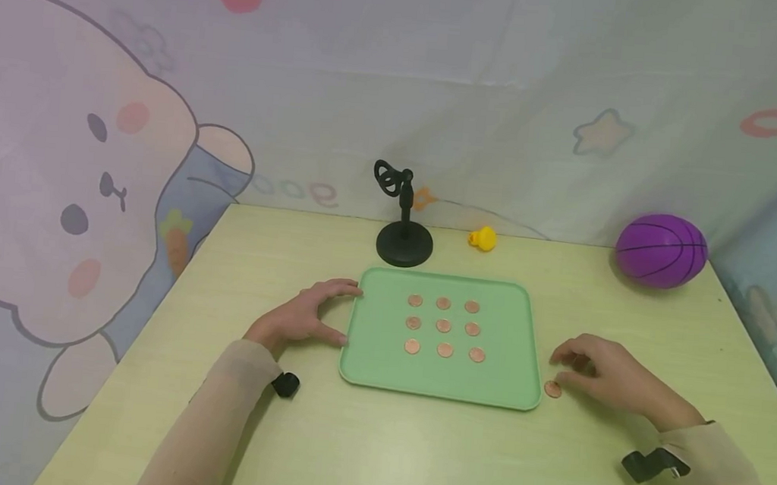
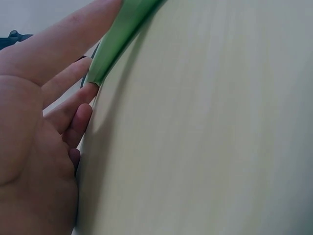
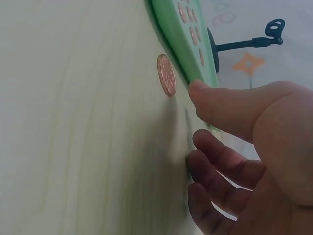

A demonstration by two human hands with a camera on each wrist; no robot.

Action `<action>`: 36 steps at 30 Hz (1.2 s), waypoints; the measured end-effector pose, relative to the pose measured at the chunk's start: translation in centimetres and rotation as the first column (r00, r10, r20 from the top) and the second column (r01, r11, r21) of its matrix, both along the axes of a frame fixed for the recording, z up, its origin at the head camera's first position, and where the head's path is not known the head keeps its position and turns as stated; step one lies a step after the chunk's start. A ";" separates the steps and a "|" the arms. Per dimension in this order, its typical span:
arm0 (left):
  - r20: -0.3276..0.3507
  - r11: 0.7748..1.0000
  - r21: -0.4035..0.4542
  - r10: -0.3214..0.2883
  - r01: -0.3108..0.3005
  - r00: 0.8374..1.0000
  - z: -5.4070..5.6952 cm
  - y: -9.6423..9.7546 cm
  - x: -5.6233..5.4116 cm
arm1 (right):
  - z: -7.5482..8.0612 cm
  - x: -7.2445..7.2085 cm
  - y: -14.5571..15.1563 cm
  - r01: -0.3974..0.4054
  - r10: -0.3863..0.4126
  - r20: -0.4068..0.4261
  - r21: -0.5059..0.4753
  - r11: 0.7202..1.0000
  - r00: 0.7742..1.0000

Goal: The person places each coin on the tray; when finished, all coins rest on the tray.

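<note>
A green tray (image 1: 376, 367) lies on the table, with copper coins (image 1: 444, 326) laid out on it in three rows of three. My left hand (image 1: 301, 313) rests at the tray's left side, thumb and fingertips touching its rim; the left wrist view also shows the hand (image 2: 34, 117) against the tray edge (image 2: 117, 41). Off the tray, near its lower right corner, one more coin (image 1: 553, 389) lies on the table. Just beside that coin is my right hand (image 1: 607, 374), its fingers loosely bent. In the right wrist view a gap separates the thumb (image 3: 225, 105) from the coin (image 3: 167, 76).
Behind the tray stands a black stand (image 1: 405, 244) with a ring-shaped top. A small yellow toy (image 1: 483, 238) sits to its right, and a purple ball (image 1: 662, 251) is at the back right. A printed cloth (image 1: 402, 68) hangs along the table's back edge.
</note>
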State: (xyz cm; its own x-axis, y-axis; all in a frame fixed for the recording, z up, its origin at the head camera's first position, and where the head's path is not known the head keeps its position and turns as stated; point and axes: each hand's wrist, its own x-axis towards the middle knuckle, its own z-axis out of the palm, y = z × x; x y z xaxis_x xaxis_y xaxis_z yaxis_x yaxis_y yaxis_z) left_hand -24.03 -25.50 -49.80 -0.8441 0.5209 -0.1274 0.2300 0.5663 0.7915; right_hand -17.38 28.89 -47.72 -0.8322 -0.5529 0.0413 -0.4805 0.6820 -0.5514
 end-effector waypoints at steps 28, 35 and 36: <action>0.012 0.999 0.040 0.008 -0.008 1.000 -0.1 0.1 0.1 | -0.6 0.5 -0.6 -0.131 0.128 -0.082 -0.028 0.991 0.988; 0.010 0.999 0.033 0.003 -0.004 1.000 -0.2 0.1 0.0 | -0.8 0.1 -0.5 -0.180 0.175 -0.112 -0.031 0.983 0.978; 0.009 1.000 0.031 0.003 -0.003 1.000 -0.2 0.1 0.0 | -0.8 0.0 -0.5 -0.179 0.175 -0.112 -0.028 0.983 0.978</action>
